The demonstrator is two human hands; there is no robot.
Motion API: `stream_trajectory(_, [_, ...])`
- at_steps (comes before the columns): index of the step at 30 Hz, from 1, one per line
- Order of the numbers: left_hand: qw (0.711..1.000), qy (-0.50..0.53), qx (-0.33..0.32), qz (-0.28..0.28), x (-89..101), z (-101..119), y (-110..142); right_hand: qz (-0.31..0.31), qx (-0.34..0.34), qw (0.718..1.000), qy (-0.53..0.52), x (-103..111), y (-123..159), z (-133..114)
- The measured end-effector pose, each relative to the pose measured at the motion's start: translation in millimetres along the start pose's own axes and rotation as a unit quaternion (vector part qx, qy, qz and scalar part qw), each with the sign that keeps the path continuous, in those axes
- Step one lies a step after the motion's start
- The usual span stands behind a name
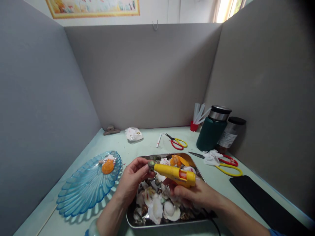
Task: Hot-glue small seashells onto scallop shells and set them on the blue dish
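Note:
A yellow glue gun is gripped in my right hand, its nozzle pointing left. Pinched in the fingers of my left hand is a small greenish shell, right at the nozzle; whether the two touch I cannot tell. Both hands are above a metal tray full of seashells, white, brown and orange. On the left stands a blue scalloped glass plate, with an orange shell and some whitish pieces at its far end.
Red-and-yellow scissors lie behind the tray. A second pair, with white tissue on it, is at right. Beyond stand a green bottle, a clear jar and a red cup of glue sticks. A black phone-like slab lies front right.

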State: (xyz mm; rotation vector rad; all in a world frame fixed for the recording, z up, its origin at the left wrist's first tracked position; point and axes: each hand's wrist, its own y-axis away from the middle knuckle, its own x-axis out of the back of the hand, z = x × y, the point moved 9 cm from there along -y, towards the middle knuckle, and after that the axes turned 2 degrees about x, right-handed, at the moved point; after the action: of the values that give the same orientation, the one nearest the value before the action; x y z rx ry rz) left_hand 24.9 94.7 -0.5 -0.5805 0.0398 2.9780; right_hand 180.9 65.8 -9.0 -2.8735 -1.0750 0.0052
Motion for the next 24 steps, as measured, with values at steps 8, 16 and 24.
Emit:
stream_trajectory(8, [1.0, -0.004, -0.004, -0.007, -0.3, -1.0, -0.2, 0.006, -0.011, 1.0, -0.007, 1.7, 0.2, 3.5])
stream_trajectory(16, [0.999, 0.02, -0.02, 0.043, 4.3, 4.6, 0.5, -0.017, 0.006, 0.999, 0.027, -1.6, 1.2, -0.2])
stream_trajectory(24, [0.999, 0.013, -0.013, 0.028, 2.5, 4.3, -0.7, -0.007, 0.01, 0.999, 0.033, 0.8, 0.5, 0.9])
